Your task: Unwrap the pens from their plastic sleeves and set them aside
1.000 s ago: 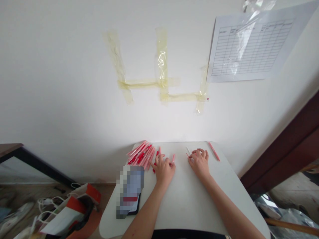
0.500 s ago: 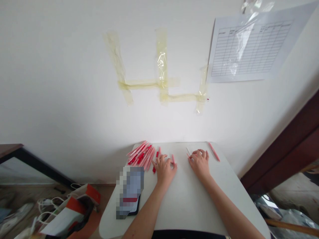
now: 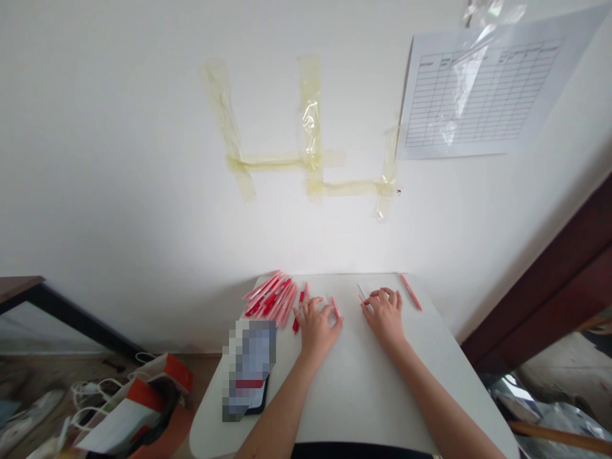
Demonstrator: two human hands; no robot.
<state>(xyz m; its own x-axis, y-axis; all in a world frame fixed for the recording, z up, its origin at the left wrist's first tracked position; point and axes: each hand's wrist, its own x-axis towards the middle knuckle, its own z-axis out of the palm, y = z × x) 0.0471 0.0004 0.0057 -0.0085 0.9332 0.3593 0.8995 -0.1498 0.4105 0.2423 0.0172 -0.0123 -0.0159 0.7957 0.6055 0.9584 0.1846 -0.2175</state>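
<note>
My left hand (image 3: pixel 316 326) had just shifted toward the right edge of the white table (image 3: pixel 358 389), and the near end of the pink pen barrel (image 3: pixel 335 306) had swung that way too, so it sat, I judged, less squarely in the narrow space between thumb and forefinger (whether they gripped it, I couldn't tell). My right hand (image 3: pixel 385 313) stayed near the far edge, fingers curled over a thin white rod (image 3: pixel 361 291), its grip hidden from me. A heap of pink and red pens (image 3: pixel 271 299) lay at the far left corner, a lone pink pen (image 3: pixel 410 292) by the far right.
</note>
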